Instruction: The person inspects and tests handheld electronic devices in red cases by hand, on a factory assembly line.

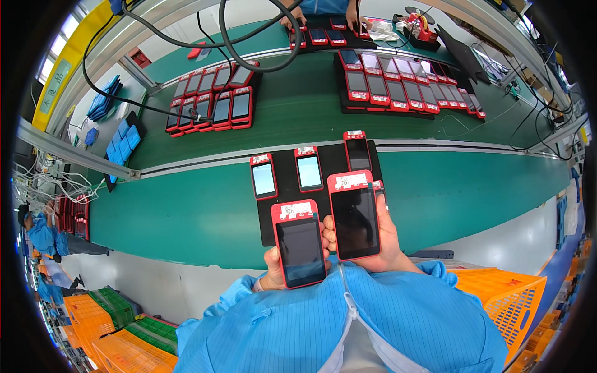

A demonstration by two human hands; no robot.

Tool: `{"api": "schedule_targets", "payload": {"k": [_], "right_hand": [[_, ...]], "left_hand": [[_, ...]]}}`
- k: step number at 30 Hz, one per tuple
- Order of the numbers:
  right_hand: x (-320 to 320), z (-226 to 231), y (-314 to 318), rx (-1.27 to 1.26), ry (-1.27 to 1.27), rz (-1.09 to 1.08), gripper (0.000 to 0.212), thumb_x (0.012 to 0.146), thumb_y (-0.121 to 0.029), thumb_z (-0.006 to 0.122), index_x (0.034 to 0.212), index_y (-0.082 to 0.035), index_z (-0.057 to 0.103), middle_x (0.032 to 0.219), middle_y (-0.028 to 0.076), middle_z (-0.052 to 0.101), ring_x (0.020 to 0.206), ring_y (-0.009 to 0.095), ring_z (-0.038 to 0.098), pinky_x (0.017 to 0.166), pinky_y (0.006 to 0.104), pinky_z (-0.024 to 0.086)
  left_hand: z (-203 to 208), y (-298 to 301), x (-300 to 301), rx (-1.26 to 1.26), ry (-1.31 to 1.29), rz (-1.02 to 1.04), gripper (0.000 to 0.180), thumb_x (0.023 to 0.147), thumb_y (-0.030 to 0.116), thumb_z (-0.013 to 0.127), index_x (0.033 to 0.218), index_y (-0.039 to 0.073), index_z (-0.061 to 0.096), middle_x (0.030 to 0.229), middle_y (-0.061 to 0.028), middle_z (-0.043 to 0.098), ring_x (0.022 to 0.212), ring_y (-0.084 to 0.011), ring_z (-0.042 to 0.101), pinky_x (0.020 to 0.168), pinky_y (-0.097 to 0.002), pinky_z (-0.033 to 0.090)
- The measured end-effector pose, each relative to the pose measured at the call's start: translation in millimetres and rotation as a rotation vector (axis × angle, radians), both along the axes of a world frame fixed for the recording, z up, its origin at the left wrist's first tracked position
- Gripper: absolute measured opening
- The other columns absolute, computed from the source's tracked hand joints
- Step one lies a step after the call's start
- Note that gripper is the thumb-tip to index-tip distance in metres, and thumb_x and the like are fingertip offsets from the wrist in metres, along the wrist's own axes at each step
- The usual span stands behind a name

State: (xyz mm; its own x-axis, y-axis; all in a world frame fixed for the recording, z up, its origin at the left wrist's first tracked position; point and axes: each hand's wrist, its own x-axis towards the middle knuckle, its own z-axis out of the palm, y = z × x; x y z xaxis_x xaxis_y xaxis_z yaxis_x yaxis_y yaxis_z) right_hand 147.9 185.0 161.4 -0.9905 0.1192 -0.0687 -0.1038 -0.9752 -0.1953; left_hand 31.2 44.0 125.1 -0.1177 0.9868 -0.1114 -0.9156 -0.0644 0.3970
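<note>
My left hand grips a red-cased handheld device by its sides, dark screen up and a white label at its top. Beside it, my right hand is closed around a second red-cased device, also dark-screened. Both are held side by side near my chest, above the near edge of a black mat. On the mat lie two devices with lit screens, a left one and a middle one, and a dark one at right. Another is mostly hidden behind the right-hand device.
Rows of red devices stand on the green conveyor, at left and right. Across it, another person's hands are among more devices. Black cables hang overhead. Orange crates stand beside me.
</note>
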Motion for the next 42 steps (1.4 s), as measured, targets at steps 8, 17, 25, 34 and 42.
{"api": "schedule_targets", "payload": {"k": [8,17,25,34,42], "right_hand": [[-1,-2,1,0.021,0.015,-0.001,0.081,0.083,-0.066,0.019,0.114,0.005,0.043,0.101,0.014,0.052,0.091,0.025,0.049,0.081,0.0394,0.042],[-1,1,1,0.024,-0.058,-0.01,0.081,0.083,-0.067,0.019,0.111,0.005,0.045,0.099,0.013,0.051,0.091,0.024,0.049,0.08,0.0394,0.042],[-1,1,1,0.017,-0.072,-0.025,0.081,0.083,-0.067,0.019,0.111,0.005,0.045,0.1,0.014,0.052,0.091,0.025,0.05,0.08,0.0401,0.042],[-1,0,2,0.007,-0.059,-0.03,0.081,0.083,-0.066,0.02,0.114,0.004,0.043,0.102,0.014,0.052,0.091,0.026,0.051,0.081,0.0404,0.042],[-3,-1,3,0.0,-0.091,-0.026,0.081,0.083,-0.066,0.02,0.113,0.005,0.044,0.1,0.014,0.052,0.091,0.026,0.051,0.081,0.0393,0.042]], "left_hand": [[2,3,0,0.018,-0.004,0.0,0.095,0.058,0.056,0.067,0.125,-0.003,0.035,0.115,-0.0177,0.047,0.102,-0.0249,0.052,0.087,-0.033,0.047],[-5,3,-1,0.02,-0.025,-0.003,0.095,0.06,0.055,0.067,0.127,-0.002,0.032,0.118,-0.0173,0.045,0.105,-0.0247,0.051,0.085,-0.0345,0.048],[-7,3,-1,0.031,-0.039,-0.018,0.094,0.06,0.056,0.066,0.127,-0.001,0.032,0.117,-0.0169,0.045,0.105,-0.0249,0.05,0.084,-0.0364,0.048],[-8,3,-1,0.034,-0.023,-0.017,0.093,0.062,0.058,0.064,0.127,-0.001,0.032,0.114,-0.0162,0.048,0.105,-0.025,0.051,0.084,-0.0382,0.048],[-6,2,-4,-0.008,0.007,-0.026,0.093,0.062,0.059,0.063,0.127,-0.001,0.032,0.113,-0.0152,0.05,0.104,-0.0244,0.051,0.085,-0.0371,0.047]]}}
